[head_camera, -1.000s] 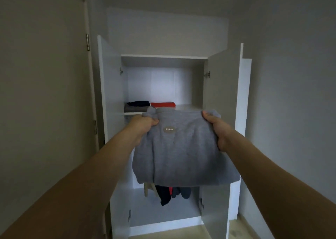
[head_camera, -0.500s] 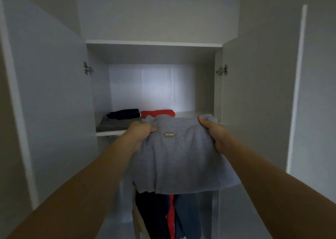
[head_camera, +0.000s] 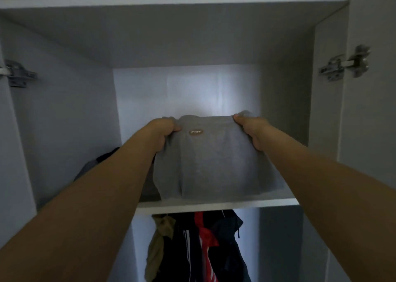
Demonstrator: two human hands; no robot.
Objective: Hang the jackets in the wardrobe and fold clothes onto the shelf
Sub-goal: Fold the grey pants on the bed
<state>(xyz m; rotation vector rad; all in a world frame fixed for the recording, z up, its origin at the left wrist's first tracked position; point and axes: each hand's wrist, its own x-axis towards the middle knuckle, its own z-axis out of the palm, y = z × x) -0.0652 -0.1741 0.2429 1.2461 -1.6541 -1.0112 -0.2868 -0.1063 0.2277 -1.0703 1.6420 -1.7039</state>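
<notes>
A folded grey garment [head_camera: 212,163] with a small oval label is held up inside the wardrobe, its lower edge at or just above the white shelf [head_camera: 216,204]. My left hand [head_camera: 162,133] grips its top left corner and my right hand [head_camera: 250,129] grips its top right corner. To the left on the shelf, dark folded clothes [head_camera: 100,161] are partly hidden behind my left forearm. Below the shelf hang several jackets [head_camera: 201,247]: olive, dark navy and red.
The wardrobe's inner side walls stand close on both sides, with door hinges on the left [head_camera: 15,73] and right [head_camera: 345,64]. The top panel [head_camera: 171,1] runs overhead. Free shelf room shows to the right of the garment.
I have moved closer to the wardrobe. Both hands have carried the grey garment forward and up, from in front of the shelf edge to over the shelf. It now hides the red folded item.
</notes>
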